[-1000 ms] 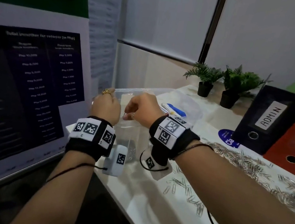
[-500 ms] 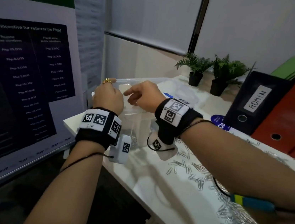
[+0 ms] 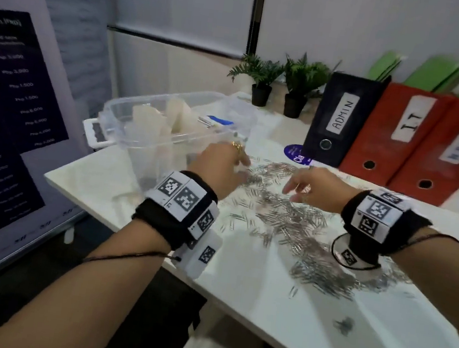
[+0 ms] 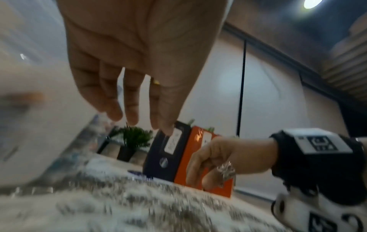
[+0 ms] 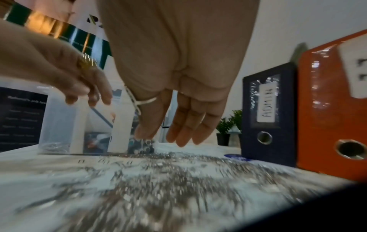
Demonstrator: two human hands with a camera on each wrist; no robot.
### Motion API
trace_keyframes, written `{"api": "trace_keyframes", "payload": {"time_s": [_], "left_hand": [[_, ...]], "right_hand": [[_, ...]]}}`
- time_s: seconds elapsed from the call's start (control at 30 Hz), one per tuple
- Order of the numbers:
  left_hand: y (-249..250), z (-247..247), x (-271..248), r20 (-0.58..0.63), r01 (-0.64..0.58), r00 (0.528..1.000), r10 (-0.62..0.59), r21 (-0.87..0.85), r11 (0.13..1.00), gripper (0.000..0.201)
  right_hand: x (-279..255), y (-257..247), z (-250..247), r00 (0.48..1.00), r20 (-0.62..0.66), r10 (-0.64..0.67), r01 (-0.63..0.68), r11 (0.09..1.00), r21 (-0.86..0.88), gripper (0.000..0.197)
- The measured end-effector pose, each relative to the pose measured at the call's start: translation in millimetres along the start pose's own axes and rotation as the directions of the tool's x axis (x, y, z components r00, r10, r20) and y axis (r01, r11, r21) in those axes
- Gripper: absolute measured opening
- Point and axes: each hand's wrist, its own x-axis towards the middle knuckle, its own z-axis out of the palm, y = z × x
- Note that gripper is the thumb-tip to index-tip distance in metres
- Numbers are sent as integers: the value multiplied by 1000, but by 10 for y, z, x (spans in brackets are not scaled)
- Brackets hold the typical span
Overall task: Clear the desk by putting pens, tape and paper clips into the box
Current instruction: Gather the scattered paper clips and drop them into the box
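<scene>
A clear plastic box [image 3: 133,101] stands at the desk's left end, with white tape rolls [image 3: 177,115] and a blue-capped item inside. Silver paper clips [image 3: 289,221] lie scattered in a wide pile to its right. My left hand [image 3: 241,165] hovers over the pile's near-left edge beside the box, fingers hanging straight and holding nothing. My right hand [image 3: 293,187] hangs over the pile's middle, fingers relaxed and pointing down, also holding nothing. The right wrist view shows the right hand [image 5: 163,136] just above the clips [image 5: 158,180], with the box [image 5: 59,122] behind it.
A black ADMIN binder [image 3: 341,121] and red binders [image 3: 406,137] stand along the back right, with two small potted plants [image 3: 263,76] beside them. A blue round label [image 3: 297,156] lies by the binder. A dark poster board [image 3: 12,118] stands left of the desk's edge.
Both hands have left the box and swung right and down over the paper clip pile. The fingers have uncurled. The head view has turned right.
</scene>
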Motion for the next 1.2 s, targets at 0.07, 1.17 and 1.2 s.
{"api": "trace_keyframes", "payload": {"time_s": [0.07, 1.17, 1.2], "left_hand": [[100, 254, -53, 238, -48, 971, 27, 84, 995, 33], [746, 1159, 104, 534, -89, 842, -71, 269, 959, 26], [739, 1149, 123, 534, -81, 842, -77, 267, 960, 26]], "right_hand": [[-249, 132, 89, 996, 79, 36, -35, 999, -16, 20], [-812, 418, 353, 987, 140, 82, -75, 996, -54, 24], [-792, 428, 338, 989, 120, 83, -77, 996, -53, 21]]}}
